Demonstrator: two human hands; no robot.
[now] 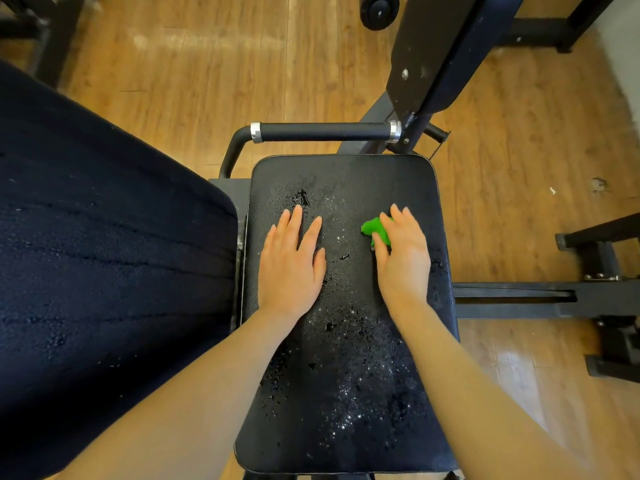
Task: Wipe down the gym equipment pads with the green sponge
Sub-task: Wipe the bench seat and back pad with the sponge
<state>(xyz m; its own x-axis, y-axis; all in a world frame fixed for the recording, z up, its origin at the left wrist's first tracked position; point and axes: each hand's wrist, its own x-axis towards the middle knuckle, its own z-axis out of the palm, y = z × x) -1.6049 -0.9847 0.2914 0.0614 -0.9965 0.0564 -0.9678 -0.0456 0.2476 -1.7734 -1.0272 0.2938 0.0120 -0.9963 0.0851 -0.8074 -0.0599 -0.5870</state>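
Head view, the only one I've got. Seat pad (346,341), black, rectangular, runs from the bottom edge up to mid-frame, wet all over with droplets and small puddles. Green sponge (375,230) sits on the upper right part of that pad, mostly covered by the right hand (403,258); only its left end shows past the fingers (384,221). I read the right hand as pressing down on the sponge, fingers laid over it and bent a little, thumb alongside; whether the thumb tucks under the sponge I cannot tell. Left hand (292,263) lies flat on the upper left part of the pad, palm down, fingers straight and spread, grasping nothing. The two hands are apart, a strip of wet pad between them. Both forearms are bare and come in from the bottom corners.

Second pad (104,254), dark blue and much larger, fills the left side, just beside the seat pad, with faint droplets on it. Black handle bar (322,132) with silver collars crosses just beyond the far end of the seat pad. Black metal frame (512,296) sticks out to the right; another padded arm (436,53) rises top right. Wooden floor (207,81) underneath.
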